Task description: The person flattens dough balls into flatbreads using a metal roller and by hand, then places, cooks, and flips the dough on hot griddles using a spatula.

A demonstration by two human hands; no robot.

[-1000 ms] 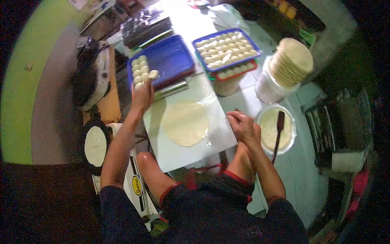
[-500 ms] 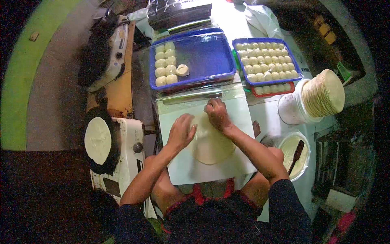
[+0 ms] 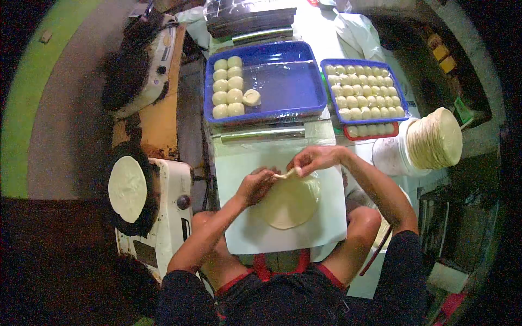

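A thin round sheet of dough (image 3: 288, 204) lies on the white board (image 3: 239, 233) in front of me. Its far edge is pinched and lifted between my two hands. My left hand (image 3: 260, 183) is closed on the edge at the left, its fingertips partly hidden. My right hand (image 3: 314, 159) pinches the same edge a little to the right, thumb and fingers together. A metal rolling pin (image 3: 263, 134) lies across the far end of the board. Beyond it, a large blue tray (image 3: 293, 81) holds rows of dough balls and one flattened piece (image 3: 252, 98).
At left, a flatbread (image 3: 127, 187) lies on a dark pan over a white stove (image 3: 171, 217); another stove (image 3: 155, 70) stands behind. At right are a smaller blue tray (image 3: 405, 117) of dough balls, a red tray (image 3: 348, 135) and a stack of flatbreads (image 3: 435, 140) on a white bucket.
Both hands have come to the dough's far edge and lifted it into a pinch. The right hand was a fist over the sheet; the left was resting beside it with looser fingers.
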